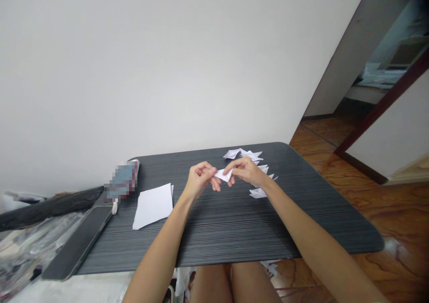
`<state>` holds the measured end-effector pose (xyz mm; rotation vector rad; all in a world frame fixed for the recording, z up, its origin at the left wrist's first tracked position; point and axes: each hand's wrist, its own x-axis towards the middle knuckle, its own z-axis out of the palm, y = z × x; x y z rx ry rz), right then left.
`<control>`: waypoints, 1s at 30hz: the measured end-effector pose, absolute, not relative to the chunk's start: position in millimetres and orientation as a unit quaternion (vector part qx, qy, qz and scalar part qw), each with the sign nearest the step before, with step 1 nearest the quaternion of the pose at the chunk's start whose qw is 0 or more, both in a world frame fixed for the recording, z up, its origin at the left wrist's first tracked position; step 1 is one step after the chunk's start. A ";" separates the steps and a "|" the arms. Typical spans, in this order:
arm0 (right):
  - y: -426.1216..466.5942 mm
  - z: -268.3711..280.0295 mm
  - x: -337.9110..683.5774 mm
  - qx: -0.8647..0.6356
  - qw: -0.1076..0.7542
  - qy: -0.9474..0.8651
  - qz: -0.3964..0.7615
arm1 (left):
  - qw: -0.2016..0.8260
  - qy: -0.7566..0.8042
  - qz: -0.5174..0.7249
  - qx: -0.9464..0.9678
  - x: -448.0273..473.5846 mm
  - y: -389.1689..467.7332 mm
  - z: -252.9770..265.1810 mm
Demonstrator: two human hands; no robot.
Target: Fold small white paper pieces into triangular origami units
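a pale wall (201, 70) rises behind a dark table (318, 204). on the table's left lies a stack of sheets (154, 207). over the middle are the left hand (200, 176) and right hand (247, 171), folded papers (250, 154) scattered near the right one. both grips pinch one small white fold (221, 175) between them.

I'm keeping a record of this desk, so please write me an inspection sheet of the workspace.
Surface: dark table, fine-lined top.
Job's things: folded paper, held up; white sheets stacked at left; folded pieces at right.
Clutter: dark flat object, possibly a phone, at left edge; pixelated item beyond it.
Grips: left hand and right hand both pinch the folded paper.
Cables: nothing seen.
Surroundings: pale wall behind, wood-patterned floor at right.
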<state>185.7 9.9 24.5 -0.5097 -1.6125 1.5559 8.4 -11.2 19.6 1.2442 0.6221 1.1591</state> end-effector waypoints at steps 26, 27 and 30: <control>19.9 22.6 187.9 -0.301 0.442 -0.666 0.520 | 0.422 0.388 0.477 0.666 2.7 -4.9 14.5; 20.2 22.7 188.0 -0.308 0.442 -0.665 0.518 | 0.421 0.388 0.476 0.668 2.8 -4.8 14.1; 20.5 23.0 188.8 -0.311 0.439 -0.665 0.517 | 0.411 0.387 0.474 0.676 2.5 -4.3 12.4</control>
